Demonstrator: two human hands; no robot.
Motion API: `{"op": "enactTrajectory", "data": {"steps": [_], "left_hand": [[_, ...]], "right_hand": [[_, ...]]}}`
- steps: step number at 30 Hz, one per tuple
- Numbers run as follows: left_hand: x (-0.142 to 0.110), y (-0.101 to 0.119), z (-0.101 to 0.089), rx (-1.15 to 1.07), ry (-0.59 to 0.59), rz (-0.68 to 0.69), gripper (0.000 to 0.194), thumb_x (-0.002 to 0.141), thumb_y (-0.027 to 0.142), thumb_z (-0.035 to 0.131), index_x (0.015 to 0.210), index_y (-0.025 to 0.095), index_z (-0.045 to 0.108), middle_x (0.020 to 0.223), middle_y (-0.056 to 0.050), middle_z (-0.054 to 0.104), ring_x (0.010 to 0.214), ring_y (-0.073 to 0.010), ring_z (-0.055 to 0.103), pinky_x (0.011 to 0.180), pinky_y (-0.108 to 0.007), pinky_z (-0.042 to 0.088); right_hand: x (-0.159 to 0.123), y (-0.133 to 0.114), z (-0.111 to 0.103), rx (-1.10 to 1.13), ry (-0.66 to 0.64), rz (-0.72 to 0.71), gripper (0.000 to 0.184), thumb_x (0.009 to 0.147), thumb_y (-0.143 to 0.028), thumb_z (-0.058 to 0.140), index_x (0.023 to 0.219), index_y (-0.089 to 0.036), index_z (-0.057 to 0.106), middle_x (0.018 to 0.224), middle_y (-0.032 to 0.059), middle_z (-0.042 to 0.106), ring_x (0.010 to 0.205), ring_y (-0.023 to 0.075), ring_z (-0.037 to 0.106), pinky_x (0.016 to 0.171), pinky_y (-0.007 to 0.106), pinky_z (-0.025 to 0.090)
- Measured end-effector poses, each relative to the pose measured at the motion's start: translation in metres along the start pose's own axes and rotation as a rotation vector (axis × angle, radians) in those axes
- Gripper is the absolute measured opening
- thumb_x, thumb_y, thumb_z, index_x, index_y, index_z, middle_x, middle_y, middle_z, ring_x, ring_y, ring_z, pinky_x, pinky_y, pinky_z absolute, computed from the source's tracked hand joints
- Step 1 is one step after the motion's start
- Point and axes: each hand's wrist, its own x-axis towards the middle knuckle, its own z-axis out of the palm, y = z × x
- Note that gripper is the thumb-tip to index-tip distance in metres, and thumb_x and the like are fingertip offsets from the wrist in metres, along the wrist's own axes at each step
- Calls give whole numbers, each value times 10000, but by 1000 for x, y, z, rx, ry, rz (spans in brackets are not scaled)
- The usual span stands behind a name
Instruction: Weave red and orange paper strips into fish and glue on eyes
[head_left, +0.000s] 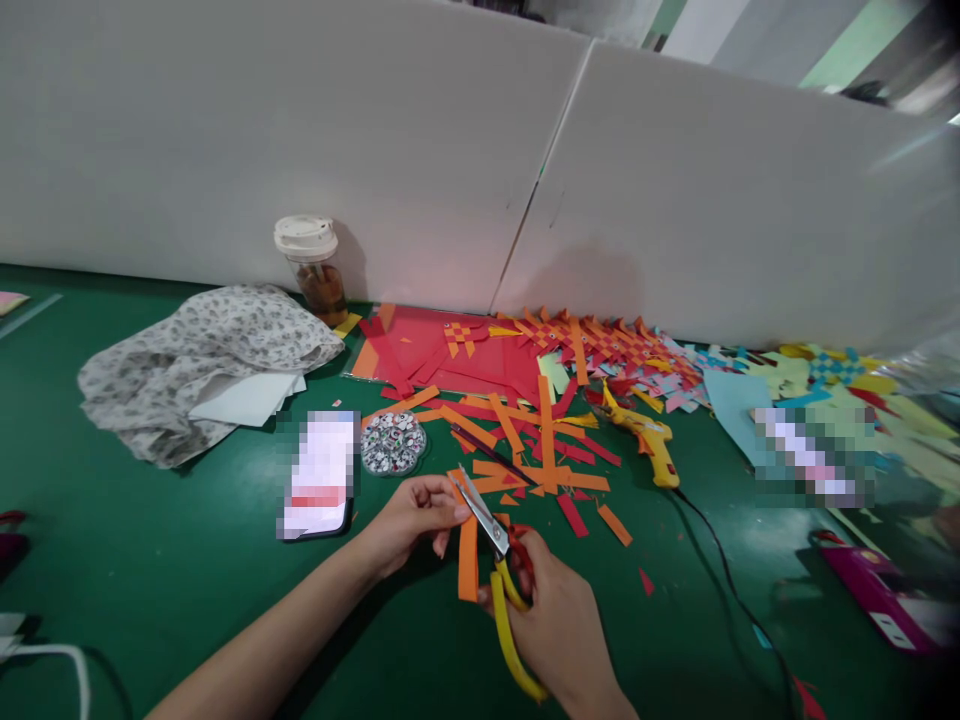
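Observation:
My left hand [420, 520] pinches the upper end of an orange paper strip [468, 560], which hangs down in a folded loop. In my right hand [559, 620] is a pair of scissors [510, 645] with yellow and red handles. Their metal blades point up and left and lie at the strip's top, beside my left fingertips. Just beyond my hands, loose orange and red paper strips [547, 440] are heaped on the green table. A slim dark pencil-like stick [491, 452] lies across them. A round clear case of googly eyes [393, 443] sits left of the heap.
A yellow glue gun [645, 440] with a black cord lies at right. Woven paper fish [600, 345] line the white partition [300, 120]. At left are a phone [319, 475], patterned cloth [202, 350] and a lidded cup [319, 270]. A purple device [877, 595] lies far right.

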Motion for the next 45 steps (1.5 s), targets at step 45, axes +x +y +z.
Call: {"op": "enactTrajectory", "data": {"steps": [45], "left_hand": [[2, -3, -1, 107, -44, -5, 255, 633, 296, 745, 749, 97, 637, 593, -5, 621, 350, -25, 460, 345, -130, 380]], "right_hand": [[4, -2, -2, 178, -57, 91, 258, 682, -401, 593, 854, -221, 524, 640, -11, 609, 575, 169, 577, 508, 229, 374]]}}
